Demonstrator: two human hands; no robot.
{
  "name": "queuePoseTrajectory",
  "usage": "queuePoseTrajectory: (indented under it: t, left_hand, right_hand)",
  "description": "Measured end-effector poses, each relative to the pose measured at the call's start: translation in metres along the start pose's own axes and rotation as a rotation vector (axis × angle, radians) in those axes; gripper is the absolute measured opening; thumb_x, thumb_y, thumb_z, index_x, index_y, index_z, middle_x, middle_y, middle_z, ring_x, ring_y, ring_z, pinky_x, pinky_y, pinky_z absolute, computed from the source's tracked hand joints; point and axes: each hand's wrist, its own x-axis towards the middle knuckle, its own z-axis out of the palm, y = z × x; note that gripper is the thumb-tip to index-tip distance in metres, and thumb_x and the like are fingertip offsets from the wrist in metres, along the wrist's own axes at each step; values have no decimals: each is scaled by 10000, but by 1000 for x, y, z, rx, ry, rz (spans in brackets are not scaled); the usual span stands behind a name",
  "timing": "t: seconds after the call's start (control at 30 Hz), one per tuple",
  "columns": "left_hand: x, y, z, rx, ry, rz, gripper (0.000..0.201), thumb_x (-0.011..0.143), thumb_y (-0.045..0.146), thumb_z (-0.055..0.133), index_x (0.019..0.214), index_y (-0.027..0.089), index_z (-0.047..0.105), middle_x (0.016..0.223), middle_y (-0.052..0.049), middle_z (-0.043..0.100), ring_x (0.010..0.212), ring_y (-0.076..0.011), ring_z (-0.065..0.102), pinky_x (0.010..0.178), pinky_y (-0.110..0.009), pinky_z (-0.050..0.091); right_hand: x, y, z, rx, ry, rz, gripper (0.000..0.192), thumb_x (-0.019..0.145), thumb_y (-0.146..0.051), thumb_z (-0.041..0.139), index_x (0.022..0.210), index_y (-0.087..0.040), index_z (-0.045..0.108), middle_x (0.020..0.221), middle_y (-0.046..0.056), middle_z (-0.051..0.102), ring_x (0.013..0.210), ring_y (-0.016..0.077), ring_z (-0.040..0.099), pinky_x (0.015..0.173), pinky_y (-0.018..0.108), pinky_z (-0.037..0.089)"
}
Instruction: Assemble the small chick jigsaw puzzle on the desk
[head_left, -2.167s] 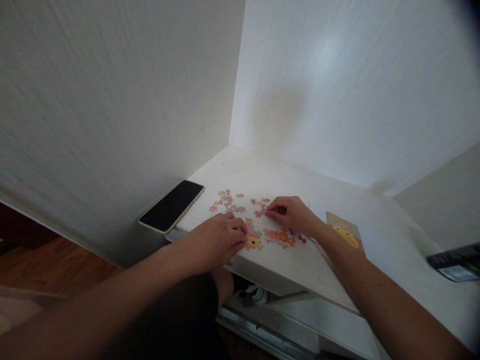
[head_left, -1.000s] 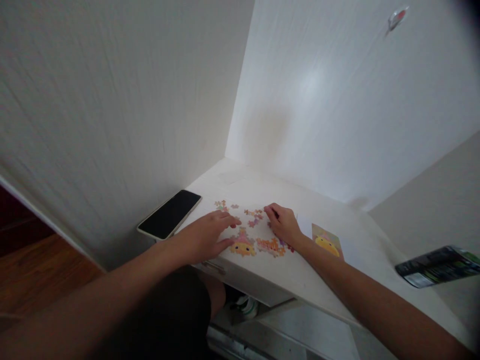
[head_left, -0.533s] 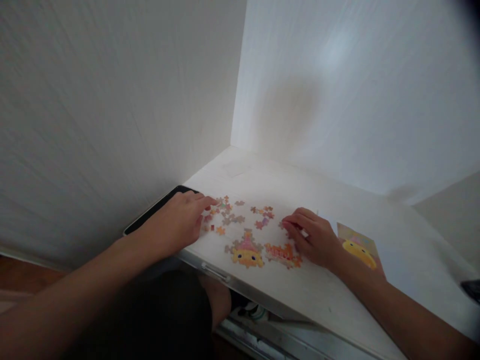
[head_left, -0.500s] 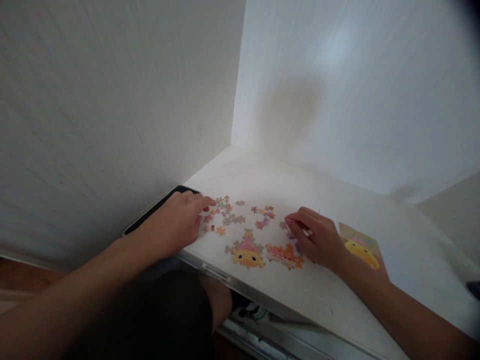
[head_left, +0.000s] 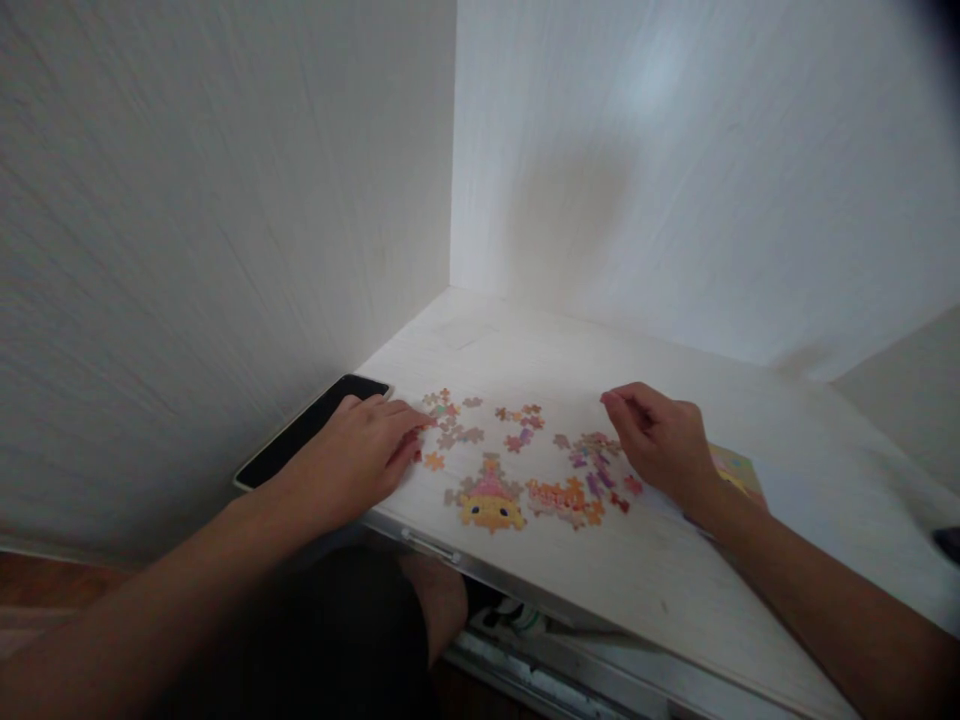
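My left hand rests at the table's left side, fingers stretched over loose jigsaw pieces. A single orange piece lies beside it. My right hand is raised a little at the right, thumb and fingers pinched; anything between them is hidden. Below it lie purple and red jigsaw pieces. Nearer the table's front are a joined puzzle section with a yellow face and pink hat and an orange lettered section. A small group of pieces lies between my hands.
A black flat device with a pale rim lies along the left wall, partly under my left arm. Behind my right wrist is a picture sheet, partly covered. Walls meet at the table's back corner. A drawer handle sits at the front edge.
My right hand has lifted and moved right, off the purple and red pieces, which now show more fully. It covers more of the picture sheet. My left hand stays by its pieces.
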Motion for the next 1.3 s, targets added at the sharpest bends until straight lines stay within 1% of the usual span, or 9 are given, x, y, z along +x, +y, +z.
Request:
queuePoseTrajectory:
  t: [0.3, 0.37, 0.47, 0.57, 0.7, 0.77, 0.97, 1.13, 1.3]
  left_hand:
    - [2, -1, 1, 24, -2, 38, 333, 962, 390, 440, 1023, 231, 726, 1156, -62, 692, 1042, -261, 600, 877, -421, 400]
    - [2, -1, 1, 7, -13, 42, 346, 964, 397, 435, 1023, 226, 730, 1166, -67, 690, 1059, -262, 598, 895, -427, 407]
    - [2, 0, -1, -37, -4, 56, 352, 966, 401, 432, 1054, 225, 724, 1203, -70, 677, 1106, -260, 587, 942, -433, 415]
    - [1, 0, -2, -76, 46, 60, 355, 961, 420, 446, 1091, 225, 712, 1215, -69, 670, 1131, -264, 580, 974, -435, 424]
    - [-2, 2, -3, -90, 100, 79, 360, 965, 423, 443, 1116, 222, 700, 1217, -69, 666, 1141, -264, 574, 986, -429, 434]
    - [-3, 3, -3, -96, 110, 95, 350, 970, 409, 442, 1126, 222, 693, 1221, -68, 663, 1143, -256, 572, 983, -422, 437]
    - [-2, 9, -3, -136, 132, 119, 313, 972, 370, 461, 1108, 200, 686, 1211, -70, 654, 1112, -235, 587, 983, -410, 443]
    - [-2, 16, -4, -179, 108, 134, 293, 966, 362, 480, 1098, 220, 699, 1198, -63, 653, 1092, -227, 599, 991, -403, 452]
    - [-10, 32, -2, -257, 61, 213, 265, 973, 302, 487, 1128, 220, 686, 1256, -65, 632, 1171, -212, 574, 1036, -374, 443]
  right_hand:
    - [8, 8, -19, 22, 25, 39, 310, 937, -391, 492, 797, -183, 674, 512, -21, 508, 449, 106, 421, 500, 258, 316]
    - [11, 15, -20, 19, -24, -6, 284, 931, -368, 501, 826, -180, 686, 566, -3, 562, 493, 114, 464, 527, 260, 344]
    - [15, 29, -16, 60, -150, -91, 230, 911, -308, 513, 919, -174, 700, 785, 54, 678, 613, 133, 558, 587, 263, 416]
    - [17, 46, -14, 111, -298, -73, 218, 888, -261, 517, 960, -176, 705, 924, 82, 713, 708, 151, 608, 634, 274, 465]
    - [19, 62, -19, 185, -585, 29, 216, 856, -343, 595, 946, -191, 720, 834, 55, 714, 696, 156, 622, 633, 278, 484]
    - [19, 64, -22, 209, -670, 49, 262, 817, -409, 654, 946, -192, 726, 809, 48, 701, 682, 158, 616, 624, 280, 483]
    - [17, 60, -21, 255, -691, 0, 208, 794, -381, 677, 867, -190, 717, 803, 39, 659, 680, 144, 575, 630, 273, 460]
    - [18, 55, -27, 267, -766, 42, 192, 793, -373, 682, 786, -181, 677, 707, 15, 640, 613, 128, 543, 563, 251, 427]
    - [18, 43, -32, 327, -785, 21, 240, 855, -376, 614, 972, -194, 718, 722, 20, 649, 616, 135, 552, 559, 262, 429]
